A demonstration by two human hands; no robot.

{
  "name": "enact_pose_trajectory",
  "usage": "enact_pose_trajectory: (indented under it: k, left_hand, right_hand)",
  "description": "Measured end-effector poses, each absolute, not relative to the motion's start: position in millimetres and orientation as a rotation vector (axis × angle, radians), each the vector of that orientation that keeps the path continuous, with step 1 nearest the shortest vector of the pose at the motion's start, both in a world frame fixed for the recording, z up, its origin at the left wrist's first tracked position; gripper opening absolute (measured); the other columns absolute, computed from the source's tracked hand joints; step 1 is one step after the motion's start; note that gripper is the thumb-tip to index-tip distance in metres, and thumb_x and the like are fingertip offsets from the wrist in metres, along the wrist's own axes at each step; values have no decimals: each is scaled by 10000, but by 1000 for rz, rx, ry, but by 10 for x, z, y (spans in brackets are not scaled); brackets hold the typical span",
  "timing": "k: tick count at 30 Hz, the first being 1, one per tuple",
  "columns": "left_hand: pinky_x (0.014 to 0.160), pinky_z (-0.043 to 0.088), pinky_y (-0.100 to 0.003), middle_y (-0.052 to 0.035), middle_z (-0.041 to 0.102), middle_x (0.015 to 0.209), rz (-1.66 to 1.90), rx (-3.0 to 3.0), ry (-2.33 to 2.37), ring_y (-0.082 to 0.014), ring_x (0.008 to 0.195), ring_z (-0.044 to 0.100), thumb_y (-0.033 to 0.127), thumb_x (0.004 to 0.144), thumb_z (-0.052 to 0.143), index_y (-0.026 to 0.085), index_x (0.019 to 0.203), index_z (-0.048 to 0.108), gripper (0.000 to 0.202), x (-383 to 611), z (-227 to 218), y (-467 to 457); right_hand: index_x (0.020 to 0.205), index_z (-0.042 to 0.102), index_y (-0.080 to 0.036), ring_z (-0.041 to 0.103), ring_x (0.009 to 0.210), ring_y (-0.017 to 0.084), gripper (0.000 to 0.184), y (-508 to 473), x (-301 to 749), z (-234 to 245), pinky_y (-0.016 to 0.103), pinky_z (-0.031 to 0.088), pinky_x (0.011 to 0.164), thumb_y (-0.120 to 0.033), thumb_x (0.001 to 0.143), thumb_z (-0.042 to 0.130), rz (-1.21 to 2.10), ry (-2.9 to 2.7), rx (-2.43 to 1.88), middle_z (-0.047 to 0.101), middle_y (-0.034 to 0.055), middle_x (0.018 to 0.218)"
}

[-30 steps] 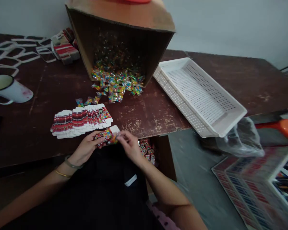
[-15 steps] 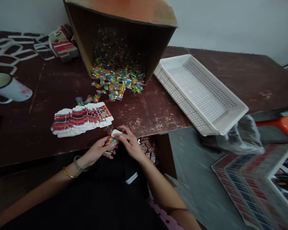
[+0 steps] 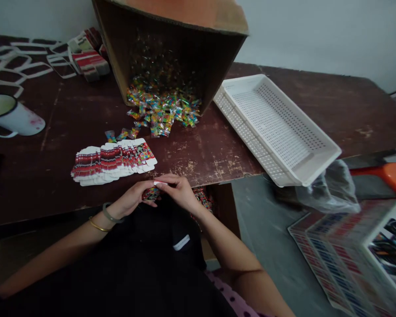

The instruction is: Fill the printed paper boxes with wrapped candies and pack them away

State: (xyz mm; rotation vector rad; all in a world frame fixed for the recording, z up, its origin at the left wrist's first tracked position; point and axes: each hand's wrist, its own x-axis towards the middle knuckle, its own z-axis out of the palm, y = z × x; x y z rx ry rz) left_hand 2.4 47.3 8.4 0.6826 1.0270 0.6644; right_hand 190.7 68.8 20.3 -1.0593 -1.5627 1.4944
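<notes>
My left hand (image 3: 132, 200) is closed around a small red printed carton (image 3: 151, 193) at the table's front edge. At the carton's top, my right hand (image 3: 180, 192) pinches the white flap between thumb and fingers. Fingers partly hide the carton, and its inside does not show. Just beyond my hands lies a fanned row of flat red-and-white cartons (image 3: 114, 162). Behind that row, small clear packets of colourful candy (image 3: 161, 115) spill from a cardboard box (image 3: 119, 66) lying on its side.
A white perforated basket (image 3: 280, 127) sits at the table's right edge, with a clear plastic bag (image 3: 333, 189) below it. An enamel mug (image 3: 18, 115) stands at left. Under the table edge, an open box (image 3: 227, 211) holds filled-looking red packs. An orange stool (image 3: 392, 176) is at right.
My right hand has moved onto the carton's top, and the white flap that stood up is now folded down under the fingers. The carton has tilted; the camera view shifted slightly.
</notes>
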Motion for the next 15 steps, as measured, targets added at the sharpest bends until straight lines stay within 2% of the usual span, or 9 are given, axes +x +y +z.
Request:
enact_pose_trajectory:
  k: [3,7,9,12,15]
  left_hand:
    - [685,601,-362,-97,709,964,640,677,922,-247,877,669,351,840,624,174,1110,674,328,-6,97,455]
    - [633,605,-327,-88,670,1038,640,703,894,-222,883,644,344,860,629,213,1184,634,350,-11,71,385]
    - [641,610,-357,-88,667,1058,597,713,884,-230,894,647,388,882,590,223,1208,615,366,27,59,363]
    - [797,585,-440,-98,666,1141,534,947,956,-274,1010,641,429,889,558,234,1203,626,376,35,71,415]
    - [1025,440,-483,-92,630,1252,678,1516,1340,-309,1162,567,386,879,569,248,1187,653,348,-131,92,587]
  right_hand:
    - [956,765,-216,668,905,187,244,714,1901,148,329,517,835,-400,840,654,1520,-1531,-1109,729,60,973]
    - [1135,704,-268,619,1060,194,271,575,1854,64,377,450,976,-340,892,608,1266,-1710,-1056,687,59,1152]
    - [1179,678,-286,610,1075,195,290,499,1936,81,381,439,990,-316,902,599,1187,-1737,-1072,680,55,1175]
    - [1139,700,-282,634,1014,193,255,505,2282,188,358,479,920,-315,923,568,1256,-1778,-1135,710,53,1092]
    - [1060,733,-257,617,1027,216,216,706,2597,260,390,462,928,-312,911,586,1175,-2056,-1225,709,65,1055]
